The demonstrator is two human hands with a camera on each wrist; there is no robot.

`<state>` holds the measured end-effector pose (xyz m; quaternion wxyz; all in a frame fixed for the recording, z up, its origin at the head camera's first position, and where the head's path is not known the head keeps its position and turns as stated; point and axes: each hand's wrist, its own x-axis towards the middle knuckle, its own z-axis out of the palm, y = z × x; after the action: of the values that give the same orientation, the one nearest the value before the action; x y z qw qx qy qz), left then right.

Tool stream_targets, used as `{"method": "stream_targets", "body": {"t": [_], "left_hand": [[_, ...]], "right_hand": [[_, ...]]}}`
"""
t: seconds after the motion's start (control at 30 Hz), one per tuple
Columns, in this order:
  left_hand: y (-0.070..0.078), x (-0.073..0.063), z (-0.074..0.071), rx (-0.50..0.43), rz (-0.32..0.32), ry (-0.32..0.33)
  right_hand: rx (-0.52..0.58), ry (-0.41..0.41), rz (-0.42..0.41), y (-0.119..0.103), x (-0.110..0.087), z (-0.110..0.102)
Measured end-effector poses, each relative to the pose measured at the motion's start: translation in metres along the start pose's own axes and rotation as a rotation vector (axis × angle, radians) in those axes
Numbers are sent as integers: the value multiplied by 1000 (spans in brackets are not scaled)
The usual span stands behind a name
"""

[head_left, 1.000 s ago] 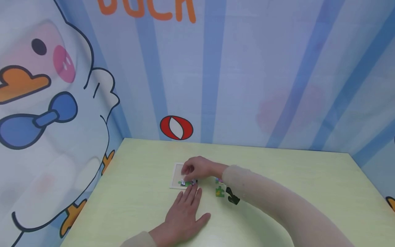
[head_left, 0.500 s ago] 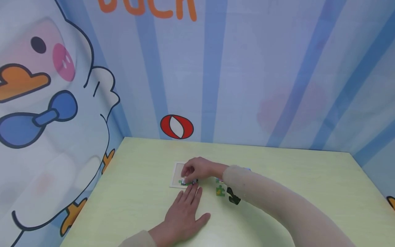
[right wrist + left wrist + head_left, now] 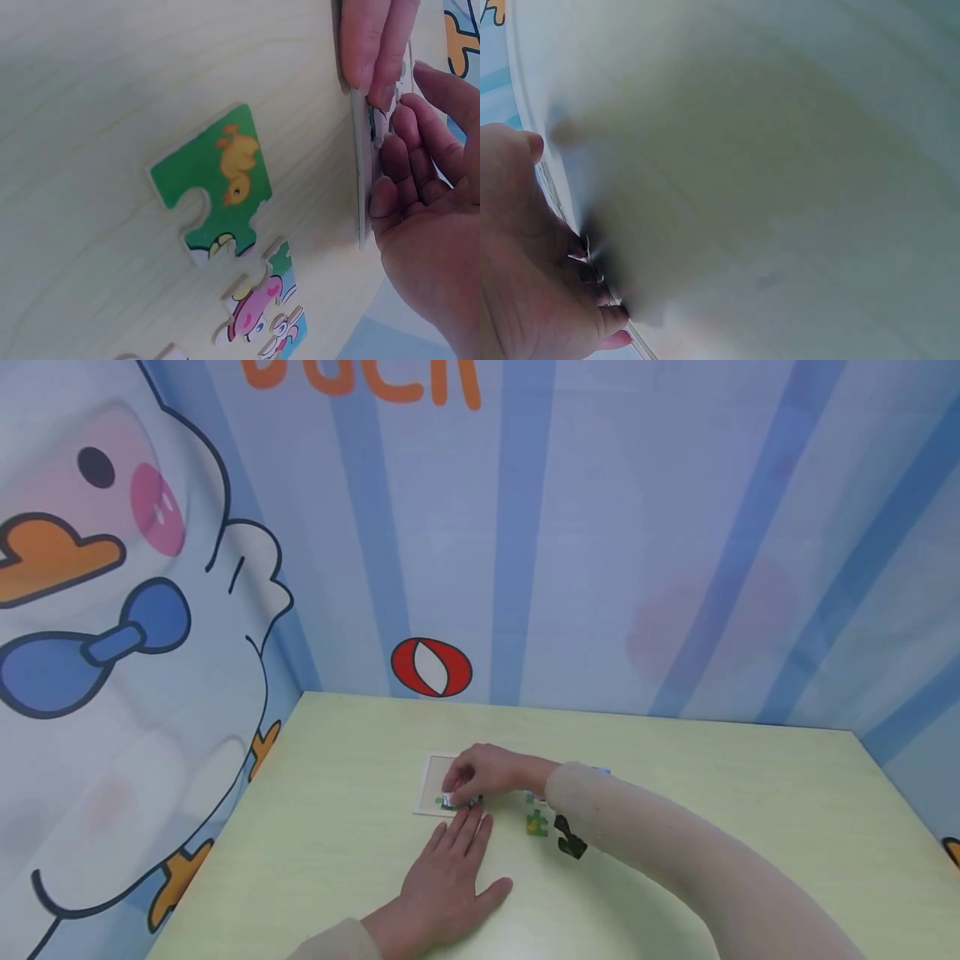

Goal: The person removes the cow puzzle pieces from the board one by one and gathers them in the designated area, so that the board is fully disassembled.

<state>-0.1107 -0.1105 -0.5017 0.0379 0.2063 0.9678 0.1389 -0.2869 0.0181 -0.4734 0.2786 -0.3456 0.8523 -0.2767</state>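
Observation:
A shallow white puzzle tray lies on the table, with jigsaw pieces along its near side. My left hand lies flat, palm down, its fingertips on the tray's near edge. Over the tray, my right hand is bent down with curled fingers, pinching a small whitish puzzle piece. In the right wrist view, the right hand reaches over the rim close to the left fingertips; its fingers partly hide the held piece. The left wrist view shows the left hand against a blurred surface.
Right of the tray lies a loose green puzzle piece with a yellow duckling. Beyond it are a pink-faced piece and a blue piece with a white animal. A black object shows beside the right sleeve. A printed cloth stands behind.
The whitish piece under the right fingers has shifted slightly and shows more of its face. Both hands have otherwise stayed nearly in place.

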Motion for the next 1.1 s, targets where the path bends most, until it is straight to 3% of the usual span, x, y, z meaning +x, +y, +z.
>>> {"method": "stream_targets", "body": {"t": [0.57, 1.1], "left_hand": [[0, 2, 1, 20, -2, 5], [0, 1, 1, 23, -2, -8]], "right_hand": [[87, -22, 44, 0, -4, 0], [124, 5, 13, 0, -8, 3]]}}
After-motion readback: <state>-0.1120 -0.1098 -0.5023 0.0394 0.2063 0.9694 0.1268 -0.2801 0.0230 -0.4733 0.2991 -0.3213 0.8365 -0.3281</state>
